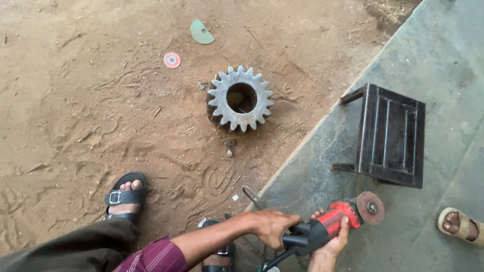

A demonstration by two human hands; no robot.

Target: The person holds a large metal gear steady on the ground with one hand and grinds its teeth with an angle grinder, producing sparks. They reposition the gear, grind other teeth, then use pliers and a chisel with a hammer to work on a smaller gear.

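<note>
Both my hands hold a red and black angle grinder (330,224) low in the view, over the grey concrete slab (433,65). My left hand (272,225) grips its black rear handle from above. My right hand (330,242) cups the red body from below. The grinder's worn round disc (370,207) points right, near a small dark metal stool (390,135) lying on the slab. A large grey steel gear (240,98) with a round bore rests flat on the sandy ground ahead.
Broken disc pieces lie on the sand: a green half disc (201,31) and a small pink round one (172,60). A small bolt (229,147) sits below the gear. My sandalled foot (126,195) stands left; another person's sandalled foot (460,225) is at the right edge.
</note>
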